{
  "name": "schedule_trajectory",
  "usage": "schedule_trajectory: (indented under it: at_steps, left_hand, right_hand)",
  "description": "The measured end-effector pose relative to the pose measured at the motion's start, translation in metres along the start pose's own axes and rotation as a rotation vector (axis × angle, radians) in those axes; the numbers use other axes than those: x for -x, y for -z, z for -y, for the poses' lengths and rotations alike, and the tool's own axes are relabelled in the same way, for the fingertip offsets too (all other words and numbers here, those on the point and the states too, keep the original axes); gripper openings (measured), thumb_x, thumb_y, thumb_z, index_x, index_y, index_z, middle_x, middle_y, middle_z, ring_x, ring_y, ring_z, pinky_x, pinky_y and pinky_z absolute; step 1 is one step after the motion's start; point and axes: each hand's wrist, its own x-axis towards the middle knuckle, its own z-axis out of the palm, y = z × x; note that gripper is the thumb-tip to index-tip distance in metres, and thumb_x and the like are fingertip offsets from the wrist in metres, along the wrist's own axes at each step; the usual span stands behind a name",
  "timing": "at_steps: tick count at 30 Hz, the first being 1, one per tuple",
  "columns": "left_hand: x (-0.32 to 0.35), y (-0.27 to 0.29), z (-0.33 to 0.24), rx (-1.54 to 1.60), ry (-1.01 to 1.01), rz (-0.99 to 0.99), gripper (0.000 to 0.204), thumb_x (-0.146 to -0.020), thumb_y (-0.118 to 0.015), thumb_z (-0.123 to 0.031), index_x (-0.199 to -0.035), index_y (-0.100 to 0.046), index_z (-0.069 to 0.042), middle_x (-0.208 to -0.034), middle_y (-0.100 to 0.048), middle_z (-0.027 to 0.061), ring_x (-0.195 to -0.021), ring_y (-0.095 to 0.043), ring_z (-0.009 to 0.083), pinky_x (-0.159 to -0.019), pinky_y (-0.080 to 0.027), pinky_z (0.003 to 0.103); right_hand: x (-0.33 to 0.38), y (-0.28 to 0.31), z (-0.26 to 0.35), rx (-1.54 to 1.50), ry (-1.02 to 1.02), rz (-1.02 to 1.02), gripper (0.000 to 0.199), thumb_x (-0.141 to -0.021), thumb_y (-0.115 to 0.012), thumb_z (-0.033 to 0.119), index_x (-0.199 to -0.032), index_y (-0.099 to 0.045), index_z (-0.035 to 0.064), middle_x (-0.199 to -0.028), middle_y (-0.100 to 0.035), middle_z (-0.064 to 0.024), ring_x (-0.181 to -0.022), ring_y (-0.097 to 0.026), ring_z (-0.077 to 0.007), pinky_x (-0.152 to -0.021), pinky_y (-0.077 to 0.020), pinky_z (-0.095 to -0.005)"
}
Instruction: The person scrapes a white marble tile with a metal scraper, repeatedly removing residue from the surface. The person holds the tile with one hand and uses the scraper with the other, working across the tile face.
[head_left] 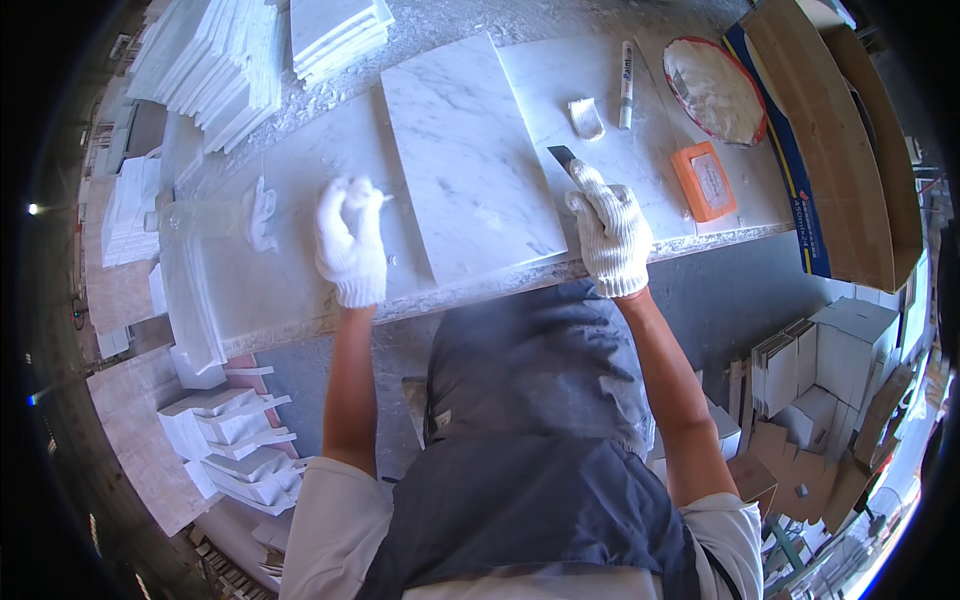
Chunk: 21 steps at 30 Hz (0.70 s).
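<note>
A white, grey-veined marble tile [470,165] lies flat on the workbench between my hands, its near edge close to the bench front. My right hand [612,225], in a white knitted glove, grips a dark flat scraper blade [562,156] just right of the tile. My left hand [350,245], gloved the same way, is left of the tile with its fingers curled together. A small white bit shows at its fingertips, too small to name. Beyond my right hand lie a folded white pad [587,118] and a paint marker [626,85]. An orange block [704,182] sits farther right.
A red-rimmed round container of white paste [714,92] stands near an open cardboard box [840,130] at right. Tile stacks [215,75] fill the far left. A clear bottle [200,219] lies beside a crumpled white glove-like thing [262,215]. Cartons [850,340] stand below right.
</note>
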Motion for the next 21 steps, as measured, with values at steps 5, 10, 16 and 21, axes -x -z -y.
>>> schedule_trajectory:
  at_steps: [5, 10, 16, 21]
  left_hand:
    - [0.020, 0.010, -0.028, -0.279, -0.508, 0.094, 0.045, -0.084, -0.082, -0.012, -0.126, -0.066, -0.013, -0.118, -0.071, 0.0058, -0.113, -0.067, 0.0290, -0.115, -0.047, 0.057]
    - [0.024, 0.009, -0.042, -0.446, -0.630, 0.156, 0.039, -0.084, -0.082, -0.012, -0.121, -0.071, -0.018, -0.115, -0.070, 0.0037, -0.117, -0.066, 0.0274, -0.114, -0.048, 0.055]
    - [0.026, 0.005, -0.046, -0.509, -0.661, 0.147, 0.032, -0.084, -0.081, -0.013, -0.114, -0.077, -0.021, -0.116, -0.067, 0.0019, -0.117, -0.065, 0.0259, -0.113, -0.049, 0.054]
    - [0.027, 0.002, -0.049, -0.478, -0.707, 0.097, 0.032, -0.083, -0.077, -0.012, -0.115, -0.075, -0.013, -0.108, -0.072, 0.0068, -0.110, -0.068, 0.0304, -0.112, -0.047, 0.059]
  right_hand:
    - [0.000, -0.003, -0.005, -0.005, 0.053, -0.030, 0.045, -0.088, -0.078, 0.014, -0.131, -0.072, 0.0242, -0.082, -0.067, -0.0106, -0.068, -0.066, -0.0294, -0.059, -0.0533, -0.0406]
    - [0.000, -0.002, -0.003, -0.028, 0.029, -0.029, 0.044, -0.088, -0.077, 0.014, -0.130, -0.072, 0.0246, -0.083, -0.068, -0.0112, -0.069, -0.067, -0.0299, -0.059, -0.0540, -0.0408]
    - [-0.001, 0.001, -0.001, -0.002, -0.038, 0.039, 0.040, -0.090, -0.075, 0.017, -0.129, -0.073, 0.0249, -0.083, -0.069, -0.0114, -0.069, -0.068, -0.0302, -0.060, -0.0549, -0.0408]
    - [-0.001, 0.001, 0.000, 0.018, -0.024, 0.037, 0.040, -0.090, -0.076, 0.018, -0.129, -0.073, 0.0255, -0.083, -0.069, -0.0109, -0.068, -0.068, -0.0294, -0.059, -0.0548, -0.0405]
